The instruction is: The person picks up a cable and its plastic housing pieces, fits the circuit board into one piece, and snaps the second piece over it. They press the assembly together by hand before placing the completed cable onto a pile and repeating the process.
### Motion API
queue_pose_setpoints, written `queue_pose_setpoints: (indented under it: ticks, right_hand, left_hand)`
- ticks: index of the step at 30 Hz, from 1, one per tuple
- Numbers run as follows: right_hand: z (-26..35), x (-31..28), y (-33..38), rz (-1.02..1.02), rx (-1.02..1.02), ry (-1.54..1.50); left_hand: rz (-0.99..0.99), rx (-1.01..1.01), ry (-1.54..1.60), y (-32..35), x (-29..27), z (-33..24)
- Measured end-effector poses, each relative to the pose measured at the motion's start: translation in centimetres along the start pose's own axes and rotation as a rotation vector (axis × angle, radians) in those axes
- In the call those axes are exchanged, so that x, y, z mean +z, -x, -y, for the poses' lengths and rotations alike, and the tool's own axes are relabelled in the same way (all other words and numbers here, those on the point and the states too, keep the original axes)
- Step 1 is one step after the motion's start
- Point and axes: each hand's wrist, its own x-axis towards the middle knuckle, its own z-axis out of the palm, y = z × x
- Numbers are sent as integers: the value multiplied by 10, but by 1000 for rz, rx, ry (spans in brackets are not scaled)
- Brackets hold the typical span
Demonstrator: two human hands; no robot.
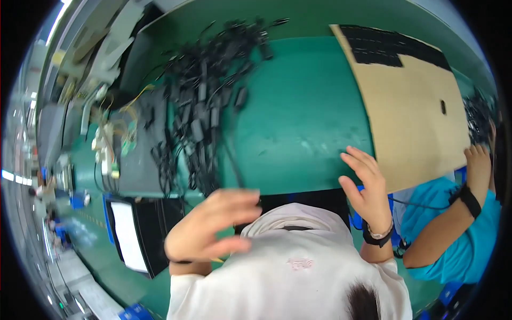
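Status: the black cable heap (197,130) is lying tangled on the left part of the green tabletop (304,106), its cords and small block-shaped bodies crossing over 1 another; no sorting is showing there. On the right, the cardboard sheet (416,138) is resting flat, with black strips (373,47) lining its far edge in rows. These are covering only the far band, the nearer tan surface showing, and 1 small black piece (443,107) is sitting apart from them. How much is done or left, I am judging, is not readable beyond that layout.

Fingers: the left hand (210,226) is hovering at the near table edge, below the heap, its fingers extended and lying close together, the thumb standing apart; it is holding nothing visible (blurred, so finger gaps are hard to read). The right hand (368,186) is standing open just beside the sheet's left edge, fingers slightly spread, thumb well apart, gripping nothing visible. Whether it is touching the cardboard, I cannot tell. A co-worker's hand (478,159) is reaching in at the sheet's right edge.
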Motion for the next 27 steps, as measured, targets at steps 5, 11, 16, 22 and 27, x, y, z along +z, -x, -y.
queue_pose_setpoints:
  ticks: [5, 11, 16, 22, 27]
  right_hand:
    - [-6, -15, -17, -126, 24, -177]
    - [3, -60, -12, -310, 129, -1009]
    - [-25, -108, -20, -926, 1, -1727]
    - [-48, -101, -20, -854, -92, -1667]
    - [-25, -94, -35, -701, -50, -1694]
  left_hand:
    - [-110, -41, 17, -8, -14, -3]
    - [-269, -142, -758, -62, 23, 37]
    - [-238, -198, -737, -51, 32, 47]
    - [-174, -245, -647, -49, 32, 36]
    - [-169, -221, -646, -48, 28, 37]
